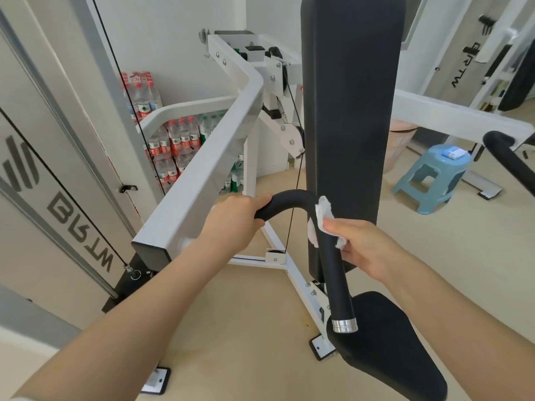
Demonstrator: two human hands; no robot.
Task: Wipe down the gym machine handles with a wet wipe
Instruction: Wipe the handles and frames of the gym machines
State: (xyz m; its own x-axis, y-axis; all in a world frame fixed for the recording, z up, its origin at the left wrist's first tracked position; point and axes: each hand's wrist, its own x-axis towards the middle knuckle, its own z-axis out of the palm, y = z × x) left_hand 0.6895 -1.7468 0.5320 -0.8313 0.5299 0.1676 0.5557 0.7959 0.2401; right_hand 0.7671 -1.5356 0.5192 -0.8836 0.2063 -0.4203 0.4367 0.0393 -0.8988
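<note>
Gripping black handle (333,256) with left hand (234,221), right hand (364,247) fingers pinching white wipe (322,209) around it, mirrored panel lettering (78,230) unreadable

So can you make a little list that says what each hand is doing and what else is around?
left hand: grips the curved top of the black handle
right hand: holds a white wet wipe wrapped round the handle's straight part
handle end: silver cap, near the black seat
behind: tall black back pad
floor: blue stool, packs of water bottles
</note>
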